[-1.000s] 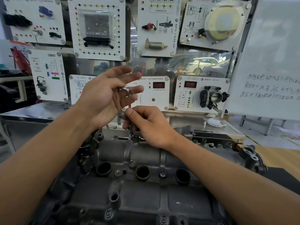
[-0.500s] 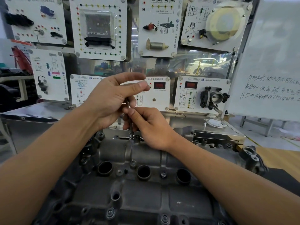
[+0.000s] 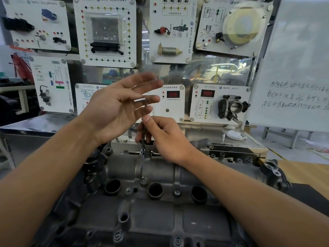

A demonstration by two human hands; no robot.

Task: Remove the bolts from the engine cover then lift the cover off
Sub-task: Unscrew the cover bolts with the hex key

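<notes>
- My left hand (image 3: 117,107) is raised above the far edge of the engine cover (image 3: 151,216). The palm faces right and the fingers are straight and spread wide. The fingers are blurred.
- My right hand (image 3: 167,138) is lower and just to the right of it. Its thumb and fingers pinch the upright shaft of an L-shaped hex key (image 3: 145,109).
- The short arm at the top of the key lies by the fingers of my left hand. I cannot tell if they touch it.
- The lower end of the key stands on a bolt (image 3: 142,149) at the far edge of the cover, about in its middle.
- The cover is dark grey metal and lies near me, with 3 round wells (image 3: 155,189) in a row across it.
- The other bolts (image 3: 176,192) sit in the cover between the wells and along its near edge.
- Behind the engine is a steel bench (image 3: 240,139) that carries white training panels (image 3: 170,102).
- A whiteboard (image 3: 293,68) with handwriting stands at the far right.
</notes>
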